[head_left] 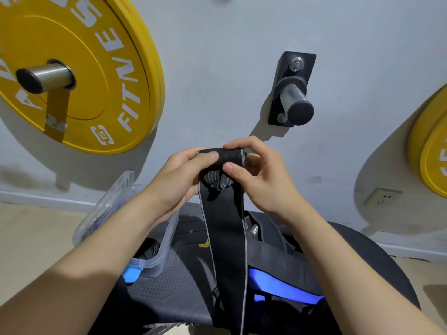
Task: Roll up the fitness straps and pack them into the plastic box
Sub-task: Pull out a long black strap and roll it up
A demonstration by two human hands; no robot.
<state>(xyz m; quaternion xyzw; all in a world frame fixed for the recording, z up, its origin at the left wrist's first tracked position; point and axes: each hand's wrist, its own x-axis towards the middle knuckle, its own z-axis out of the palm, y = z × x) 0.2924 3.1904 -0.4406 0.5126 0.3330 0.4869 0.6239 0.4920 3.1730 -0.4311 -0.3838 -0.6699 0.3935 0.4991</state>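
Both hands hold the black woven fitness strap with grey edging [223,213] in the air above the dark grey padded bench [167,284]. The left hand [180,176] pinches the left side of the started roll, thumb on top. The right hand [257,175] grips the right side, fingers curled over the roll and thumb pressed on its front. The roll appears small, and the long tail hangs down to the bench. The clear plastic box with a blue latch [167,240] stands open on the bench, just left of the tail, below the left forearm. 1 further strap, black with a blue band [285,286], lies on the bench to the right.

Procedure for the step in hand:
- Turn the roll with both thumbs together so the 2 grey edges stack flush.
- Hold light tension on the tail so the turns do not loosen.
- Correct any sideways drift at once, since a coned roll is likely to fit the box poorly.
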